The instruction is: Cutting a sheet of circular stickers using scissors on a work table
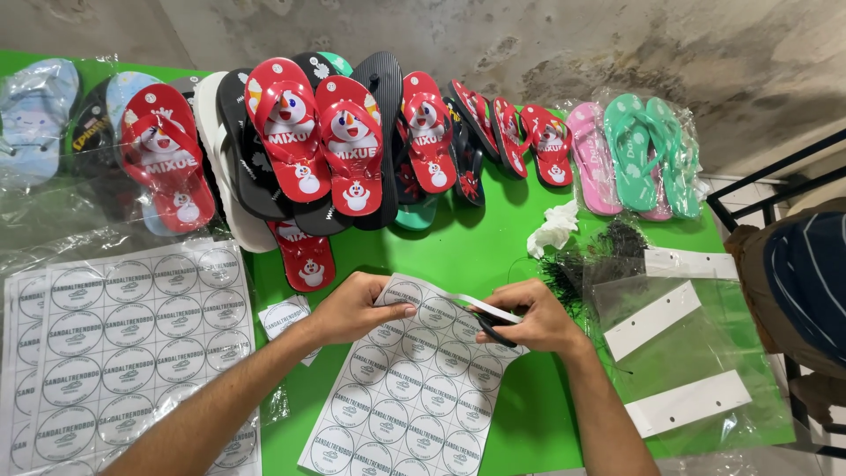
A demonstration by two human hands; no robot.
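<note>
- Scissors point(490, 323) with black handles sit in the right hand point(536, 317), whose grip is clenched through the handles; the blades point left across the top of a sheet of round labels point(414, 388).
- Left hand point(357, 306) pinches the top edge of that sheet between thumb and fingers, its grip grasping the paper near the upper left corner.
- Sheet lies on the green counter point(476, 251), directly in front of the person, slightly tilted, its lower part running out of view at the bottom.
- A larger sheet of the same round labels point(123, 344) lies to the left under clear plastic, well apart from the hands.
- One small cut piece of label paper point(284, 317) lies just beside the left wrist.
- Red flip-flops with a snowman figure point(291, 132) stand in a row along the far edge of the counter, mixed with black ones; pink point(592, 159) and teal pairs point(648, 154) lie at the right end in clear bags.
- White card strips with holes point(654, 319) rest on clear plastic bags to the right of the right hand.
- Crumpled white tissue point(555, 227) lies behind the right hand, near a heap of small black fasteners point(608, 247).
- Another person's striped sleeve point(806, 282) shows at the right edge.
</note>
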